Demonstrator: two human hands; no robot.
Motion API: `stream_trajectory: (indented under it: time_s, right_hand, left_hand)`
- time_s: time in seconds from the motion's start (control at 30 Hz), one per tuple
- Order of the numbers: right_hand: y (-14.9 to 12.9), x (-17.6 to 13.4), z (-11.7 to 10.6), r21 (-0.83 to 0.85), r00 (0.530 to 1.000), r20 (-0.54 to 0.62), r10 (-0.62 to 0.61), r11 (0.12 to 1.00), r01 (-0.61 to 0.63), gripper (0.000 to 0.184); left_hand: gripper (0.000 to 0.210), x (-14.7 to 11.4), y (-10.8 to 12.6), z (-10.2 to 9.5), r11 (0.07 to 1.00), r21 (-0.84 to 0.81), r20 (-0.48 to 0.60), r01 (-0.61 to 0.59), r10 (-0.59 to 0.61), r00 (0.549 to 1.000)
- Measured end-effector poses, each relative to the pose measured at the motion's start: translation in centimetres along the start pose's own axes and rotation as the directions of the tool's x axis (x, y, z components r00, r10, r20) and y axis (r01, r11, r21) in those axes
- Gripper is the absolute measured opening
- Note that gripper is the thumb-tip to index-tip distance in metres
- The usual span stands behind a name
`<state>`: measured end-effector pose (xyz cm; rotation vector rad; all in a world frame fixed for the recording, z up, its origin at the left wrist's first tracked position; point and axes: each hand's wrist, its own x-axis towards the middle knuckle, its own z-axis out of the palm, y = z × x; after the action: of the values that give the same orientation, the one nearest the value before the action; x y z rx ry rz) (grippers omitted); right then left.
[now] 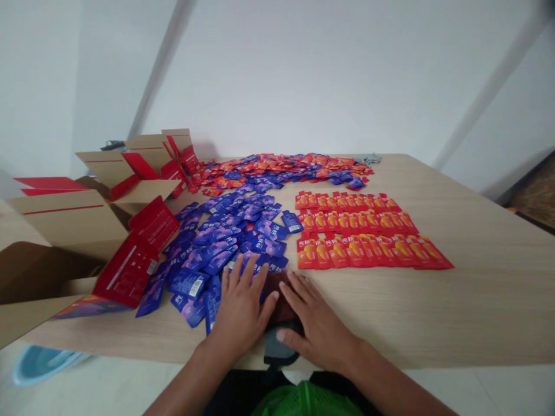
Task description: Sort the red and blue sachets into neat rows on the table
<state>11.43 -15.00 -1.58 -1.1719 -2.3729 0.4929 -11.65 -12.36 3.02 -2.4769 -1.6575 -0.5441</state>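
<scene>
My left hand (241, 303) lies flat with its fingers stretched over the near edge of a pile of blue-purple pouches (221, 231). Its thumb reaches the edge of a flat dark-brown object (281, 306) whose kind I cannot make out. My right hand (316, 326) rests on that object from the other side, fingers extended. Under the right thumb is a grey and black item (281, 346), partly hidden. Beyond the right hand, red-orange pouches (364, 251) lie overlapped in three rows. One blue pouch (292, 222) sits between the pile and the rows.
Open cardboard boxes (73, 219) with red printed flaps line the table's left side. A mixed heap of red and blue pouches (281, 167) stretches along the back by the wall. A light-blue basin (45, 364) stands on the floor at lower left.
</scene>
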Motion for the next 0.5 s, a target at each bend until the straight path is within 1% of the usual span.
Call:
stream_trajectory:
  time_s: [0.1, 0.17, 0.27, 0.4, 0.5]
  right_hand:
    - [-0.6, 1.2, 0.6, -0.022, 0.995, 0.087, 0.053, 0.998, -0.051, 0.085]
    - [-0.9, 1.9, 1.0, -0.024, 0.993, 0.101, 0.062, 0.998, -0.06, 0.083]
    - [-1.3, 2.6, 1.4, -0.018, 0.995, 0.079, 0.054, 0.998, -0.053, 0.082]
    - [-1.9, 3.2, 2.2, -0.029, 0.998, 0.046, 0.049, 0.998, -0.048, 0.078]
    - [-2.0, 3.8, 2.6, -0.036, 0.998, 0.044, 0.039, 0.999, -0.038, 0.077]
  left_hand:
    - [0.064, -2.5, -2.8, 1.9, 0.977, 0.142, 0.015, 0.159, -0.163, 0.987]
    - [0.065, -3.3, -4.2, 3.0, 0.961, 0.187, 0.028, 0.202, -0.211, 0.977]
    - [0.064, -3.4, -5.6, 3.7, 0.958, 0.194, 0.029, 0.21, -0.219, 0.975]
    - [0.059, -2.8, -6.9, 3.5, 0.963, 0.177, 0.012, 0.201, -0.207, 0.978]
    - [0.054, -2.3, -7.9, 3.4, 0.966, 0.174, 0.011, 0.191, -0.196, 0.981]
